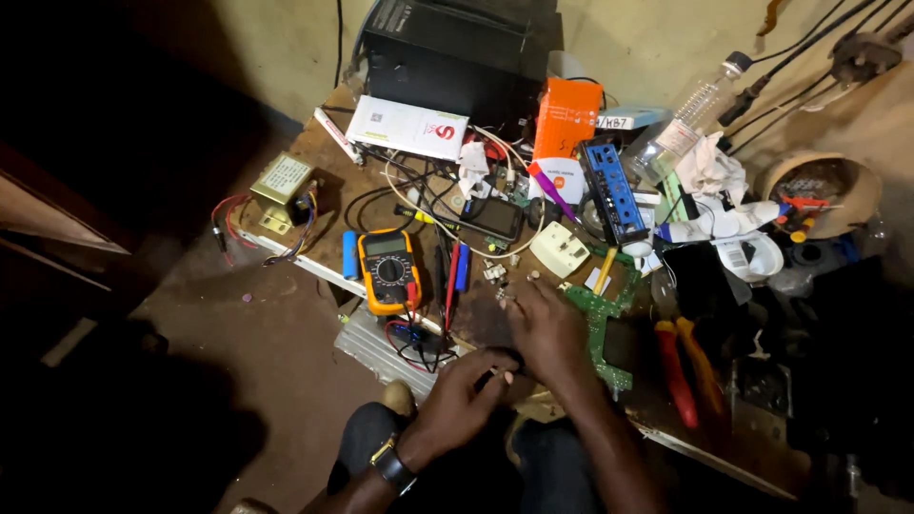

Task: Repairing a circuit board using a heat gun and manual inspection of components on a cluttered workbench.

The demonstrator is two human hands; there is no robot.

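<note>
Left hand [464,392] pinched on a small dark part [487,379] at desk [333,167] edge; right hand [545,326] curled over it, grip unclear. Green circuit board [602,324] just beside, multimeter [388,269] near; work looks mid-way

- One yellow multimeter [388,270]
- One green circuit board [602,319]
- One clear plastic bottle [684,122]
- One blue cylindrical cell [349,254]
- One pair of red-handled pliers [687,369]
- Two hands
</note>
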